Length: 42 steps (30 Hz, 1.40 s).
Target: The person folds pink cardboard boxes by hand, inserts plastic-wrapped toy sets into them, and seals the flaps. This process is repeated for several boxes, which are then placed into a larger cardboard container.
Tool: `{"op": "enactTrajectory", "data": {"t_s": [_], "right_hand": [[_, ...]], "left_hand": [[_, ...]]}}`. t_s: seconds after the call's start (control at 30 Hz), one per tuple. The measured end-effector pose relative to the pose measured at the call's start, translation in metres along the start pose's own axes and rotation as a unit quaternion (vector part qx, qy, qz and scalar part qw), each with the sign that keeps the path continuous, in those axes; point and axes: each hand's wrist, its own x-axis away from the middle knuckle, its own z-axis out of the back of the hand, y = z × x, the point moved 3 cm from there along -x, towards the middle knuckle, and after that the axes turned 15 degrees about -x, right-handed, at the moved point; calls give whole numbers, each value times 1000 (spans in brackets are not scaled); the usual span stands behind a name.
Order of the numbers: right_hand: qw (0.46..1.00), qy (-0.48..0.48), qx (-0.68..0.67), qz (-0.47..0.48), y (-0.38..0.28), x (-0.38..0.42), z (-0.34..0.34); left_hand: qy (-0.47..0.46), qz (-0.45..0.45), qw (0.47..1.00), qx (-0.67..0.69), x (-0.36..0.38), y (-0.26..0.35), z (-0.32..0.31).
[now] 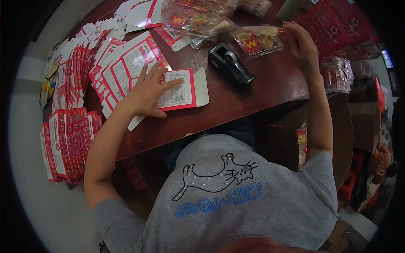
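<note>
A red and white cardboard box (pixel 181 95) with a barcode lies near the table's front edge, its pale end flap (pixel 201 86) sticking out to the right. My left hand (pixel 149 92) spans this box, fingers spread over its top and thumb at its near edge. At the far right of the table, my right hand (pixel 301 46) is at the right end of a clear plastic packet (pixel 258 41) with colourful contents. Its fingers are bent and seem to pinch the packet's end; the thumb is hidden. Between the hands sits a black tape dispenser (pixel 231 66).
Flat red and white boxes (pixel 124 63) fan out behind my left hand. Stacked boxes (pixel 69 139) line the left side. More plastic packets (pixel 198 17) lie at the back. A large red printed package (pixel 337 25) and clear packets (pixel 336 74) are at the right.
</note>
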Motion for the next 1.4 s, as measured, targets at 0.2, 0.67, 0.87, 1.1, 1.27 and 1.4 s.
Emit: {"op": "enactTrajectory", "data": {"t_s": [0.2,0.67,0.87,1.1,1.27,1.4], "right_hand": [[901,206,-243,-293,-40,17,66],[938,65,-218,-262,-126,8,-50],[943,41,-249,-215,-120,-10,-53],[887,-9,-388,-251,-146,-13,-69],[961,-65,-270,-5,-179,8,-84],[949,-15,-311,-56,-188,18,-91]], "left_hand": [[168,94,972,133,35,43,23],[310,266,897,171,66,104,-2],[335,258,892,156,62,96,-4],[371,227,889,139,53,106,-2],[402,267,862,153,43,112,5],[410,296,845,172,43,113,17]]}}
